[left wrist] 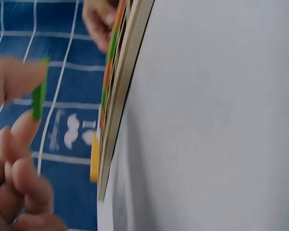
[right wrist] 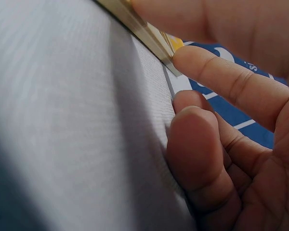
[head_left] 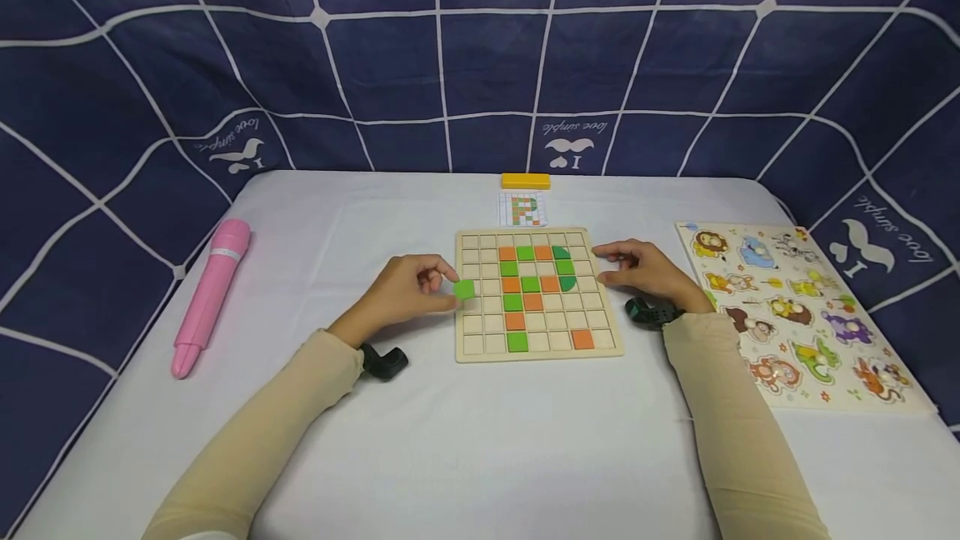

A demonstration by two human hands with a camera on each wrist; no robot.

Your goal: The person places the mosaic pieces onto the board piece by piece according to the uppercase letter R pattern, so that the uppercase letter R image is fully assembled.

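Observation:
Between thumb and index finger, my left hand (head_left: 405,286) pinches a small green square tile (head_left: 465,289) over the left edge of a wooden grid board (head_left: 540,357). The left wrist view shows this tile (left wrist: 39,98) edge-on, raised off the board. My right hand (head_left: 641,270) rests at the board's right edge, its index fingertip and thumb touching the rim. On the grid, orange and green squares (head_left: 517,342) and dark green rounded pieces (head_left: 567,282) form a letter-R-like shape. A single orange square (head_left: 582,340) lies at the lower right.
Behind the board lie a pattern card (head_left: 522,209) with an R and a yellow block (head_left: 525,182). An animal puzzle board (head_left: 802,315) is at the right. A pink pen-shaped object (head_left: 210,298) lies far left. Dark blue checked cloth (head_left: 495,65) hangs behind the white table (head_left: 480,457).

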